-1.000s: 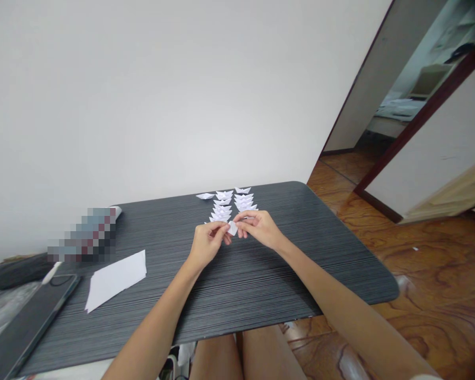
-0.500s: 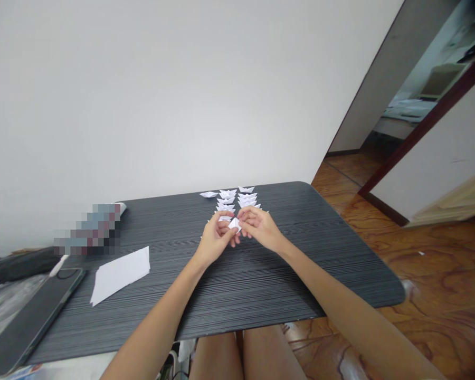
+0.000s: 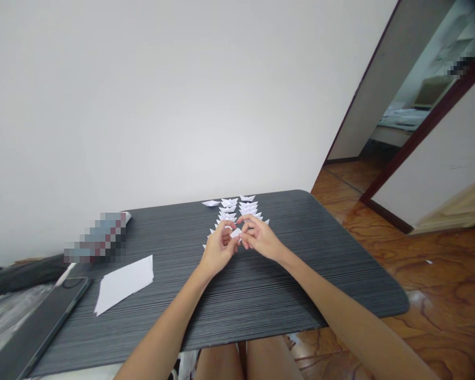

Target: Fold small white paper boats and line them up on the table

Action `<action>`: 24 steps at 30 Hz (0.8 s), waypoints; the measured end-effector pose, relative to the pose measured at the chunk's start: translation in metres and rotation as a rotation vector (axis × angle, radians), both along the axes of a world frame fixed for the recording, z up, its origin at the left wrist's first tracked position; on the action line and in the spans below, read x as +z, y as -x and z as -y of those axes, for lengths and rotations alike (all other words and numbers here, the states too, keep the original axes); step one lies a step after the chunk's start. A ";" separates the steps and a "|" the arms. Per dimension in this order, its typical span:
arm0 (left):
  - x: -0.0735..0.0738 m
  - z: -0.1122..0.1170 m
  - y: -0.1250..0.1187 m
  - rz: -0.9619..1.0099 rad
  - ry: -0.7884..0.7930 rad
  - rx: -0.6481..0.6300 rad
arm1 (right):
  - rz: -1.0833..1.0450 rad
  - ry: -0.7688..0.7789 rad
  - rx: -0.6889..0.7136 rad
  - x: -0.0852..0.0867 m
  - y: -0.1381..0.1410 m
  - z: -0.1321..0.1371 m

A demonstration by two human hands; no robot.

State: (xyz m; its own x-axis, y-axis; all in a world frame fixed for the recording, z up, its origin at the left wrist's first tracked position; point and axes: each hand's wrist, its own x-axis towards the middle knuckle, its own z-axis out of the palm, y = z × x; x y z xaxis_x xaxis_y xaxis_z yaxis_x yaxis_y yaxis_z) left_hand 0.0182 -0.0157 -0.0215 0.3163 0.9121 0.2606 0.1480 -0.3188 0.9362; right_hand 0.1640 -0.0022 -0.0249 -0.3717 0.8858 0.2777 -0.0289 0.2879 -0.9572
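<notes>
A small folded piece of white paper (image 3: pixel 235 233) is held in the air between my two hands, above the dark table. My left hand (image 3: pixel 220 241) pinches its left side between thumb and fingers. On the other side, my right hand (image 3: pixel 257 236) grips the right edge with thumb and fingertips. Just beyond my hands, several white paper boats (image 3: pixel 248 208) stand in two rows, and one more paper boat (image 3: pixel 211 203) sits off to the left. My hands and wrists hide part of the nearer boats.
A stack of white paper sheets (image 3: pixel 124 284) lies on the left of the dark table (image 3: pixel 174 306). Further left are a blurred-out packet (image 3: pixel 103 237) and a dark flat device (image 3: pixel 43 322). A white wall (image 3: pixel 206 105) rises behind the table; an open doorway is at right.
The paper between my fingers has turned from a pointed, triangular look to a flatter, four-sided one. My fingers have shifted slightly around it. The whole view has tilted up a little.
</notes>
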 end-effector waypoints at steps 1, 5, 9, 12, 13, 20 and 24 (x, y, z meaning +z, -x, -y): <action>0.002 0.001 0.001 -0.048 -0.046 0.027 | 0.036 -0.050 -0.027 0.001 -0.001 0.001; 0.005 0.003 0.002 -0.210 -0.211 0.168 | 0.182 -0.264 -0.154 0.003 -0.003 0.003; 0.003 0.002 0.001 -0.179 -0.294 0.232 | 0.233 -0.393 -0.218 0.001 -0.002 0.004; 0.002 0.003 -0.001 -0.140 -0.288 0.260 | 0.272 -0.494 -0.256 0.001 -0.001 0.005; 0.003 0.003 -0.002 -0.134 -0.280 0.267 | 0.280 -0.524 -0.264 0.002 -0.001 0.006; 0.004 0.003 0.000 -0.082 -0.239 0.240 | 0.290 -0.584 -0.261 0.004 -0.001 0.008; 0.005 0.002 0.002 -0.001 -0.181 0.189 | 0.280 -0.583 -0.247 0.007 -0.002 0.009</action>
